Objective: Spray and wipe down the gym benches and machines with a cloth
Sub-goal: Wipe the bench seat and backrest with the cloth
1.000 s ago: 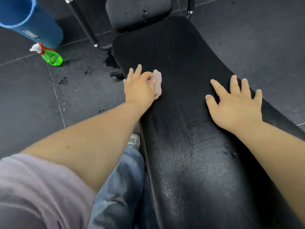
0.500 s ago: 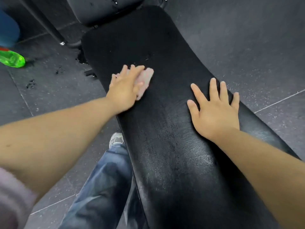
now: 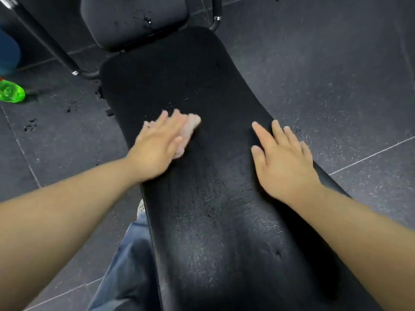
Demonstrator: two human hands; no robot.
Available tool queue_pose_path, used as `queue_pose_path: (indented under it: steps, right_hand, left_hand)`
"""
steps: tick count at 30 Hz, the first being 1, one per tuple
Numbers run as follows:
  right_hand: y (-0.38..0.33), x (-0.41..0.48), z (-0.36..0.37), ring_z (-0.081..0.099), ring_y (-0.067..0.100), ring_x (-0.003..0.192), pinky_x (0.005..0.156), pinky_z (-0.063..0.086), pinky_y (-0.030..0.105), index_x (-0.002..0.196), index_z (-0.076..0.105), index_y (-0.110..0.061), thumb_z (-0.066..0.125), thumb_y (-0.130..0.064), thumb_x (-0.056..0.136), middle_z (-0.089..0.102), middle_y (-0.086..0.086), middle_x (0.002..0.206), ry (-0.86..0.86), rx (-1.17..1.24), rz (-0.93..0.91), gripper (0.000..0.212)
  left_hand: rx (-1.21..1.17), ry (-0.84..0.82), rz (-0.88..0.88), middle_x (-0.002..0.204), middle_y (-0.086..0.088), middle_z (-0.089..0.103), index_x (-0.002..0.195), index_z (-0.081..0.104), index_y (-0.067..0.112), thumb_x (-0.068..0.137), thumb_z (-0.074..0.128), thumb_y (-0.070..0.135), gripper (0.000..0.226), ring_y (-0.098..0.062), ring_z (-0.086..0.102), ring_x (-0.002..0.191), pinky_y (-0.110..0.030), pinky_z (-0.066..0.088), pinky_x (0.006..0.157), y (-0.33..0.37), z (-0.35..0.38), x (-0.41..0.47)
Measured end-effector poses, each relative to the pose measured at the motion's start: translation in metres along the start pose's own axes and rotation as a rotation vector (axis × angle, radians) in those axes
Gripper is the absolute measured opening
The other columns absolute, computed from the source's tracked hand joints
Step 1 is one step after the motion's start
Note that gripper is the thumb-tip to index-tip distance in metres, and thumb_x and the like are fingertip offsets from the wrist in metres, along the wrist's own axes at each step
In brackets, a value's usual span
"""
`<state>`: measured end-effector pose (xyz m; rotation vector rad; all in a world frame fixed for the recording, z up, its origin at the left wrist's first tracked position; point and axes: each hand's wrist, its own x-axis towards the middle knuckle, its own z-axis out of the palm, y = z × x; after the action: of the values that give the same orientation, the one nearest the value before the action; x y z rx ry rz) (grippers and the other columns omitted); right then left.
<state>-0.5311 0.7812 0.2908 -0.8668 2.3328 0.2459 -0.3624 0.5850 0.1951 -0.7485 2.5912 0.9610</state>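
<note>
**Limp cloth pressed flat on grainy black vinyl**

The small pale pink cloth (image 3: 192, 125) lies bunched under the left hand (image 3: 157, 149), close to the left edge of the long black vinyl-covered bench pad (image 3: 179, 75), roughly midway along it. The left fingers (image 3: 177, 118) are stretched out rather than curled, and palm and fingers press the cloth down, so that only its far right corner shows. The right hand (image 3: 285, 162) lies flat near the pad's right edge, fingers straight and slightly spread, holding nothing, probably as a brace.

The cloth looks light, soft and limp, perhaps damp. It should crumple at any pinch, so broad flat pressure probably suits it better than a grip. On this surface it may drag and roll up under the palm.

The pad looks firmly cushioned, with rounded far corners and a fine leathery grain. Its near half glistens in lengthwise streaks, with a small dent toward the right edge. The far half is matt, with a few specks.

A translucent green plastic spray bottle (image 3: 11, 94) lies on the speckled dark grey rubber floor tiles (image 3: 336, 75), well apart from the pad's left edge
</note>
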Motion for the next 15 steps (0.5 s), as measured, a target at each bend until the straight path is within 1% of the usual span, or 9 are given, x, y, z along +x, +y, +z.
queue_pose_path:
  steps: [2,3,5,6,8,9,11,13,15]
  right_hand:
    - [0.013,0.025,-0.014,0.022,0.027,0.146,0.116,0.021,0.042,0.155,0.014,-0.034,0.026,-0.038,0.104,0.022,0.006,0.161,-0.005,0.246,0.068,0.052]
    - [0.018,0.037,-0.020,0.031,0.029,0.142,0.113,0.025,0.040,0.154,0.018,-0.031,0.026,-0.037,0.105,0.031,0.007,0.157,-0.051,0.342,0.130,0.050]
    - [0.027,0.055,-0.024,0.036,0.030,0.137,0.110,0.027,0.035,0.151,0.032,-0.018,0.021,-0.038,0.107,0.039,0.011,0.152,-0.165,0.454,0.235,0.050]
    - [0.030,0.060,-0.024,0.037,0.030,0.137,0.109,0.027,0.035,0.147,0.038,-0.010,0.019,-0.039,0.107,0.039,0.013,0.151,-0.194,0.488,0.269,0.053]
    - [0.033,0.067,-0.023,0.039,0.032,0.136,0.109,0.028,0.035,0.142,0.044,-0.002,0.019,-0.043,0.106,0.041,0.016,0.150,-0.192,0.536,0.327,0.059]
    - [0.033,0.069,-0.021,0.040,0.032,0.135,0.108,0.029,0.036,0.142,0.044,-0.002,0.020,-0.045,0.105,0.042,0.017,0.149,-0.178,0.557,0.340,0.061]
    - [0.038,0.069,-0.019,0.040,0.032,0.134,0.106,0.030,0.036,0.142,0.043,-0.002,0.021,-0.047,0.105,0.042,0.016,0.148,-0.150,0.603,0.355,0.063]
    - [0.042,0.070,-0.018,0.043,0.031,0.131,0.102,0.032,0.036,0.140,0.047,-0.003,0.021,-0.049,0.104,0.046,0.014,0.144,-0.132,0.657,0.376,0.063]
    - [0.042,0.072,-0.016,0.048,0.030,0.122,0.099,0.033,0.034,0.134,0.053,-0.006,0.020,-0.049,0.104,0.052,0.010,0.136,-0.135,0.706,0.397,0.062]
  left_hand:
    - [0.042,0.107,-0.278,0.159,-0.008,0.020,0.152,0.021,0.024,0.103,0.027,0.026,0.049,-0.031,0.019,0.145,-0.056,0.022,0.109,0.004,-0.002,0.037]
    - [0.079,0.155,-0.288,0.150,-0.009,0.031,0.142,0.031,0.024,0.101,0.030,0.023,0.040,-0.032,0.029,0.137,-0.054,0.028,0.101,0.016,0.001,0.047]
    - [0.094,0.197,-0.078,0.121,-0.002,0.047,0.117,0.042,0.022,0.092,0.034,0.018,0.026,-0.031,0.044,0.115,-0.046,0.033,0.088,0.062,0.013,0.042]
    - [0.053,0.173,0.081,0.122,0.001,0.049,0.119,0.044,0.023,0.091,0.034,0.020,0.030,-0.030,0.044,0.118,-0.045,0.034,0.091,0.088,0.024,0.027]
    - [-0.022,0.043,0.321,0.151,0.007,0.040,0.146,0.037,0.028,0.097,0.026,0.031,0.050,-0.021,0.031,0.141,-0.042,0.023,0.113,0.134,0.036,-0.019]
    - [-0.073,-0.036,0.392,0.158,0.012,0.029,0.153,0.027,0.031,0.100,0.023,0.036,0.054,-0.015,0.021,0.147,-0.040,0.014,0.119,0.143,0.035,-0.037]
    - [-0.123,-0.174,0.487,0.159,0.019,0.015,0.154,0.016,0.036,0.101,0.020,0.043,0.053,-0.007,0.009,0.149,-0.039,0.003,0.121,0.131,0.026,-0.042]
    - [-0.105,-0.178,0.444,0.159,0.021,0.012,0.152,0.008,0.041,0.103,0.017,0.045,0.050,-0.003,0.002,0.147,-0.041,-0.003,0.119,0.106,0.019,-0.009]
    - [-0.075,-0.169,0.256,0.159,0.015,0.021,0.154,0.015,0.041,0.105,0.018,0.039,0.049,-0.008,0.005,0.147,-0.049,-0.004,0.118,0.090,0.014,0.044]
